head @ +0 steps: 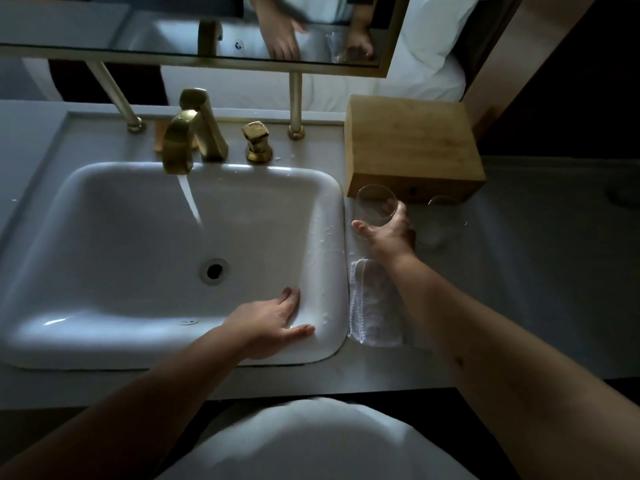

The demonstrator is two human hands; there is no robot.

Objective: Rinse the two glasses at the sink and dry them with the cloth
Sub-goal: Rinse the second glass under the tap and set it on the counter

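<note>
A white sink (104, 323) fills the middle of the counter, and water runs from the brass faucet (178, 147) into it. My right hand (388, 233) grips a clear glass (375, 202) on the counter just right of the sink. A second clear glass (441, 220) stands upright a little further right, in front of the wooden box. A folded white cloth (372, 306) lies on the counter beside the sink's right rim, partly under my right forearm. My left hand (273, 323) rests with straight fingers on the sink's inner right wall near the front.
A wooden box (412, 147) stands at the back right of the counter. A brass tap handle (256, 140) sits right of the faucet. A brass-framed mirror (194, 29) on two brass posts hangs above the sink. Grey counter (554, 271) stretches to the right.
</note>
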